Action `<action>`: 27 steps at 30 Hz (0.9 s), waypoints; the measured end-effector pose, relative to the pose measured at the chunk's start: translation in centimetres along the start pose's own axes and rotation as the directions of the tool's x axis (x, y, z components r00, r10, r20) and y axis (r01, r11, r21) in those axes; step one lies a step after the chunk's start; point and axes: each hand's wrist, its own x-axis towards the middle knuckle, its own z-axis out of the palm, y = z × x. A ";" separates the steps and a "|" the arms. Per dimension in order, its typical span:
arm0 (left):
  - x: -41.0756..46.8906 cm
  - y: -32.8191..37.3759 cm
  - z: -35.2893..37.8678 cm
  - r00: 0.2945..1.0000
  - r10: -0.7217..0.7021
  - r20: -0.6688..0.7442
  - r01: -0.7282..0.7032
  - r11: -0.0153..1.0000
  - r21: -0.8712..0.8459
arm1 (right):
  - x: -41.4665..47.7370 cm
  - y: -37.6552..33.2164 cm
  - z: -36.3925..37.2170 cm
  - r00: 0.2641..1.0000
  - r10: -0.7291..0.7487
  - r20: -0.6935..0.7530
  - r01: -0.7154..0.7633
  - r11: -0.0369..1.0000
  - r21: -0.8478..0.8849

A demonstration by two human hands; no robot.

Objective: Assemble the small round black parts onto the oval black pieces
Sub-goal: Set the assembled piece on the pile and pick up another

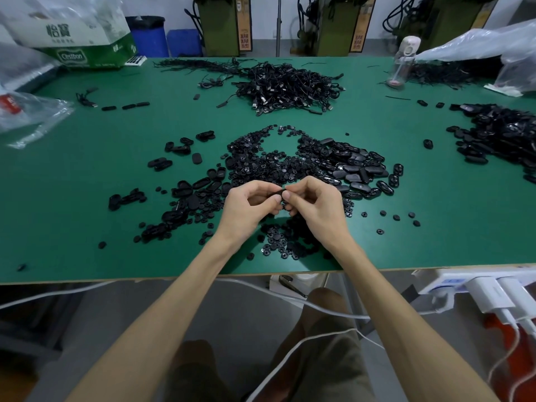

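Both hands meet over the green table (87,198), just above a spread of black parts. My left hand (249,206) and my right hand (311,204) pinch one oval black piece (275,194) between their fingertips; most of it is hidden by the fingers. Whether a small round part sits between the fingers I cannot tell. Small round black parts (261,161) lie heaped beyond the hands and more of them (278,245) below the hands. Oval black pieces (353,166) are piled to the right, and others (185,195) are scattered on the left.
A tangle of black cables (287,88) lies at the back centre. Another heap of black parts (499,134) fills the right edge. A cardboard box (87,39) and plastic bags (29,111) stand at the left, a bottle (404,62) at the back right. White chargers (487,288) hang off the table's front right.
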 end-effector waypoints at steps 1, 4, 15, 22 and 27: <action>0.0 0.0 0.0 1.000 0.000 -0.002 0.000 1.000 -0.001 | 0.0 0.0 0.0 1.000 -0.001 0.001 0.001 1.000 -0.001; 0.0 0.0 0.0 1.000 0.003 -0.004 -0.003 1.000 0.006 | 0.0 0.0 0.0 1.000 -0.003 -0.001 0.003 1.000 -0.006; 0.0 0.3 0.4 0.999 -0.021 -0.036 0.025 0.992 0.120 | -0.3 -0.7 0.3 0.999 -0.025 0.038 0.027 0.997 -0.069; -0.1 0.5 0.4 0.998 -0.011 -0.058 0.021 0.986 0.165 | -0.4 -1.0 0.1 0.999 -0.030 0.032 0.034 0.994 -0.107; 0.0 0.5 0.4 0.998 0.017 -0.057 -0.004 0.978 0.211 | -0.4 -1.1 0.2 0.999 -0.026 0.033 0.031 0.988 -0.149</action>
